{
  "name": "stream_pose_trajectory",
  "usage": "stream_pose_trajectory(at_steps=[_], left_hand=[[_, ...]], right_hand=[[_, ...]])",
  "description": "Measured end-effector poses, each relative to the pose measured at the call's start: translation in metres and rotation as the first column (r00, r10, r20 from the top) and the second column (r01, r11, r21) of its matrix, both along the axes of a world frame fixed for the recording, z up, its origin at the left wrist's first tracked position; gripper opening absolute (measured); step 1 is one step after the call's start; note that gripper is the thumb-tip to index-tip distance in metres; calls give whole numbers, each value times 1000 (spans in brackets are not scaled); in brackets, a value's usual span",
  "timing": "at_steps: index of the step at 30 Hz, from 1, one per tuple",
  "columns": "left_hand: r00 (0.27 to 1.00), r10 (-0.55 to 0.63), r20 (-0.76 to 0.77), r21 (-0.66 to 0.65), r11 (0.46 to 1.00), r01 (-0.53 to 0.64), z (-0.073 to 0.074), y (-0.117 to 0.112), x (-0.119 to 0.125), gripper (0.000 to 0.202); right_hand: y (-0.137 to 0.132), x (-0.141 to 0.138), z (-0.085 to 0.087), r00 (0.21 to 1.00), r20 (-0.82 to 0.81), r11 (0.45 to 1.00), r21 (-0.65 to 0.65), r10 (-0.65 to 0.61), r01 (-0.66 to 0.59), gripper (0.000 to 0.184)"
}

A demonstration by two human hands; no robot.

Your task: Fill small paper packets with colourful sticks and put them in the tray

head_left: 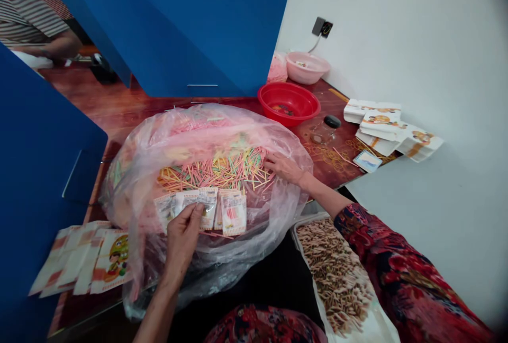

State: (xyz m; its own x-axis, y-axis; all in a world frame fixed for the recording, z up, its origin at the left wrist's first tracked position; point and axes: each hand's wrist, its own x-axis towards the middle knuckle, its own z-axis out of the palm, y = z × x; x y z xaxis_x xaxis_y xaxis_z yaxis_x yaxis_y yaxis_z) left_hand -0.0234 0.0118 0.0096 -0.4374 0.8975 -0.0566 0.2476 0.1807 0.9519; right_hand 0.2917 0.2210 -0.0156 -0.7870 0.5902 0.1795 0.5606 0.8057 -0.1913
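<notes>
My left hand (182, 242) pinches a small clear packet (207, 208) among several others lying in a row. Those packets sit on a large clear plastic bag (254, 136) that is tinged pink. Inside its opening lies a heap of thin multicoloured sticks (216, 171). My right hand (283, 167), in a red patterned sleeve, rests open on the bag's edge beside the sticks. Printed paper sachets (89, 261) are fanned out to the left of my left hand. More printed sachets are stacked (377, 123) at the table's far right.
A red basin (288, 104), pink bowl (306, 66), lidded glass jar (325, 130) and scattered rubber bands (327, 155) stand on the wooden table (119, 110). Blue panels (170, 30) rise at left. A tray of brown pieces (335, 274) lies below. A striped-sleeved person (27, 15) stands behind.
</notes>
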Motion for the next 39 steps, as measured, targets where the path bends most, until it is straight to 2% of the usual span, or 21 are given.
stream_pose_trajectory(at_steps=[3, 5, 9, 11, 13, 14, 15, 17, 21, 24, 26, 29, 30, 32, 33, 35, 39], left_hand=[[1000, -4, -3, 2, 1000, 4, -1, -3, -1, 36], [1000, 3, 10, 1, 1000, -3, -2, -5, -2, 36], [998, 48, 51, 11, 999, -48, -4, -6, -5, 36], [996, 68, 62, 15, 998, -69, -5, -6, -6, 37], [995, 70, 66, 19, 997, -71, -5, -5, -5, 37], [996, 63, 65, 21, 998, -64, -5, -5, -4, 36], [996, 55, 64, 22, 998, -56, -5, -5, -3, 35], [997, 37, 61, 20, 999, -38, -3, -4, 0, 35], [998, 16, 64, 14, 1000, -17, -1, -5, 5, 36], [997, -4, 77, 15, 1000, 2, -2, -5, 6, 36], [996, -29, 86, 17, 999, 28, -3, -6, 7, 35], [990, -85, 114, 25, 996, 83, -5, -5, 11, 34], [987, -104, 125, 30, 994, 101, -6, -4, 12, 34], [980, -136, 148, 37, 991, 132, -7, -4, 15, 35], [975, -150, 162, 39, 989, 145, -8, -3, 16, 35], [967, -170, 190, 40, 985, 166, -8, -4, 17, 38], [953, -224, 206, 74, 974, 213, -6, -5, 15, 40]], right_hand=[[2, -1, 1, 999, -34, 995, -96, -11, 7, 9], [-2, -2, 5, 995, -87, 987, -155, -47, 33, 13], [-17, -12, 16, 956, -230, 974, -179, -181, 141, 18], [-28, -22, 22, 876, -358, 943, -195, -324, 269, 16], [-41, -35, 26, 750, -469, 883, -298, -466, 362, 17], [-48, -42, 26, 705, -494, 857, -363, -509, 365, 19], [-56, -49, 24, 683, -503, 841, -417, -529, 345, 21], [-72, -61, 18, 699, -503, 842, -460, -508, 281, 21], [-93, -74, 0, 757, -490, 883, -399, -432, 246, 16], [-95, -75, -3, 718, -512, 866, -423, -471, 267, 16], [-93, -77, 4, 649, -528, 802, -551, -548, 229, 19], [-97, -87, 27, 523, -530, 626, -780, -667, 8, 23], [-100, -92, 37, 480, -537, 578, -813, -694, -75, 24], [-108, -104, 57, 402, -565, 535, -822, -721, -195, 25], [-112, -110, 65, 379, -582, 536, -812, -719, -230, 25], [-118, -119, 78, 381, -618, 566, -785, -688, -251, 25], [-122, -128, 87, 482, -667, 657, -720, -569, -222, 20]])
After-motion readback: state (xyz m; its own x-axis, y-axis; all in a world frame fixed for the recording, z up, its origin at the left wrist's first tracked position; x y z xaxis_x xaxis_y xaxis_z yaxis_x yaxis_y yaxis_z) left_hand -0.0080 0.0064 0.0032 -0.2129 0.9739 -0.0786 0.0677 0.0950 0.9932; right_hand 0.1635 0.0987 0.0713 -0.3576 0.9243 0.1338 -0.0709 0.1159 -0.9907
